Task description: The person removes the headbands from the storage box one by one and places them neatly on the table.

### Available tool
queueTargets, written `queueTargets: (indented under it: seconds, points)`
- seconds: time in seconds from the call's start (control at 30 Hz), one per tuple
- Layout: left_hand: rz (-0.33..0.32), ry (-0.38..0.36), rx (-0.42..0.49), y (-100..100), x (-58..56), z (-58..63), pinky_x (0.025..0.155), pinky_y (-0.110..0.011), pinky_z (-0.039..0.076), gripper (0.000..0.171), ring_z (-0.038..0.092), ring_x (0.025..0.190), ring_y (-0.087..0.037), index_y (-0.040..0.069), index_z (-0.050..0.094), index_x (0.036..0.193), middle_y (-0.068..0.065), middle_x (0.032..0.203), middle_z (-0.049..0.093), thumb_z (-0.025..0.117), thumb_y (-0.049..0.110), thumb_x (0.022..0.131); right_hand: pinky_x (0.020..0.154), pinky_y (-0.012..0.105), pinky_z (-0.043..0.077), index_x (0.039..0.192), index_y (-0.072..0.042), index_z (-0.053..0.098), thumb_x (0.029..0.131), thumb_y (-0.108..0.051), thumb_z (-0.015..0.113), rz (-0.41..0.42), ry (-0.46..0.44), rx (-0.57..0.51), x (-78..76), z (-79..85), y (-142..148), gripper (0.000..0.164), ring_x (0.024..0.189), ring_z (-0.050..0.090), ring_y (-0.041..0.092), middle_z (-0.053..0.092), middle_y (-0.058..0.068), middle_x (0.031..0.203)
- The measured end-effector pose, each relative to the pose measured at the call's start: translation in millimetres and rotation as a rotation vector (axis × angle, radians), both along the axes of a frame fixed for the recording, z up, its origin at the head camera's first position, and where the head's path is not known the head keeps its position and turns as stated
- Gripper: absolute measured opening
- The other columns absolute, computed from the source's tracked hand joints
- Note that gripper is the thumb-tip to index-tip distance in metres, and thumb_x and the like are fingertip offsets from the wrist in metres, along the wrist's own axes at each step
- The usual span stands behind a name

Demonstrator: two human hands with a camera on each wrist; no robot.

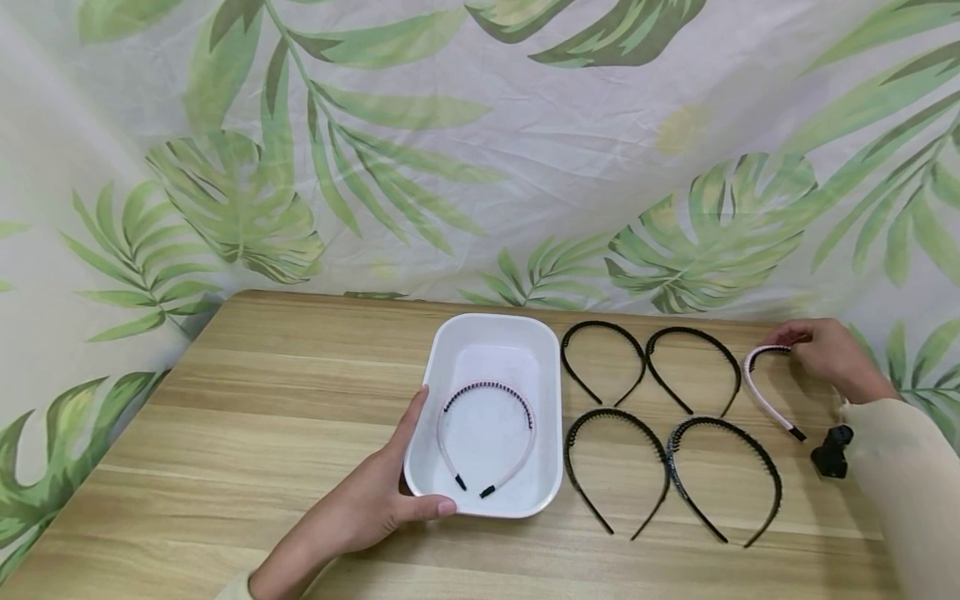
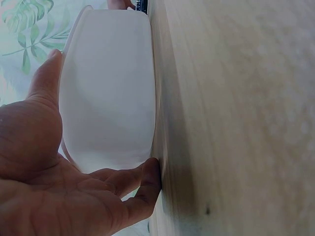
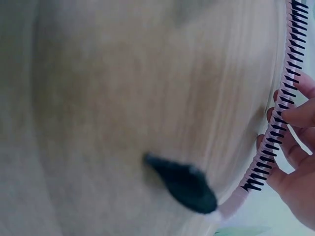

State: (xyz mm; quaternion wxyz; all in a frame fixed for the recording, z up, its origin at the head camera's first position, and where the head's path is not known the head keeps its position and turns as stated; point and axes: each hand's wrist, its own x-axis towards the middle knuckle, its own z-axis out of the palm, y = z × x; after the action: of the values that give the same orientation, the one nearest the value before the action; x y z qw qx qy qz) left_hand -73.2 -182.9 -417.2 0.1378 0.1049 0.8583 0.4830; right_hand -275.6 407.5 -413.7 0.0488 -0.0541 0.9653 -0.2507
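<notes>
My left hand [image 1: 375, 500] holds the near left corner of a white plastic tray [image 1: 491, 354], its thumb at the front rim. The left wrist view shows bent fingers [image 2: 147, 189] against the tray's outer wall, by the tabletop. Inside the tray lies a pink headband [image 1: 489, 384] with black teeth and black tips. At the table's right, my right hand [image 1: 832, 358] grips a second pink headband [image 1: 767, 405] along its toothed arc. In the right wrist view, fingers and thumb pinch this headband [image 3: 275, 129]; one black tip [image 3: 189, 189] shows close to the camera.
Two plain black headbands [image 1: 603, 323] lie in the back row right of the tray. In front of them are a black headband [image 1: 615, 412] and a black one with a speckled side [image 1: 768, 467]. A leaf-patterned cloth [image 1: 420, 200] hangs behind the wooden table [image 1: 300, 358].
</notes>
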Motion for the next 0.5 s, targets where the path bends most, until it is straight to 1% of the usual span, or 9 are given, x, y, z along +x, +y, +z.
queueTargets:
  seconds: [0.07,0.1,0.2,0.3,0.37,0.5]
  points:
    - [-0.001,-0.001,0.003,0.0,0.0,0.0,0.111,-0.013,0.033,0.128,0.048,0.141,-0.026,0.032,-0.005,0.169,-0.009,0.175,0.019,0.089,0.042,0.083,0.069,0.020,0.041,0.112,0.005,0.076,0.091,0.008,0.042,-0.001,0.008,0.003,-0.6,-0.6,0.9,0.040,0.085,0.055,0.003,0.070,0.030,0.115]
    - [-0.002,-0.001,0.005,0.0,-0.1,0.0,0.111,-0.013,0.033,0.128,0.048,0.140,-0.026,0.032,-0.005,0.169,-0.009,0.175,0.019,0.089,0.042,0.083,0.069,0.020,0.041,0.112,0.005,0.076,0.092,0.007,0.042,-0.003,0.009,0.004,-0.7,-0.8,1.2,0.039,0.087,0.057,0.006,0.070,0.030,0.115]
    - [-0.001,-0.003,0.007,-0.1,-0.2,-0.1,0.110,-0.012,0.033,0.128,0.048,0.140,-0.026,0.032,-0.005,0.169,-0.009,0.175,0.019,0.089,0.042,0.083,0.069,0.022,0.042,0.114,0.005,0.075,0.093,0.007,0.043,-0.010,0.000,0.005,-0.7,-1.2,2.0,0.038,0.095,0.062,0.024,0.069,0.032,0.117]
    - [0.000,-0.003,0.004,-0.2,-0.2,0.0,0.110,-0.013,0.033,0.128,0.048,0.141,-0.026,0.032,-0.005,0.169,-0.009,0.175,0.020,0.089,0.042,0.082,0.070,0.022,0.042,0.116,0.007,0.073,0.094,0.007,0.043,-0.018,-0.020,-0.001,-0.3,-0.9,2.0,0.037,0.107,0.060,0.040,0.067,0.033,0.120]
    - [0.001,-0.002,-0.001,-0.2,-0.1,0.2,0.111,-0.013,0.033,0.128,0.048,0.141,-0.026,0.032,-0.005,0.169,-0.009,0.175,0.020,0.089,0.043,0.082,0.070,0.023,0.041,0.118,0.007,0.073,0.095,0.007,0.042,-0.021,-0.030,-0.005,-0.3,-0.7,1.8,0.038,0.109,0.059,0.042,0.066,0.034,0.121]
    - [0.003,0.001,-0.014,-0.1,0.1,0.8,0.112,-0.014,0.032,0.128,0.046,0.143,-0.026,0.032,-0.005,0.169,-0.008,0.175,0.018,0.088,0.045,0.082,0.070,0.023,0.040,0.118,0.007,0.073,0.095,0.008,0.041,-0.025,-0.041,-0.006,-0.6,-0.6,1.6,0.039,0.110,0.058,0.041,0.066,0.034,0.124]
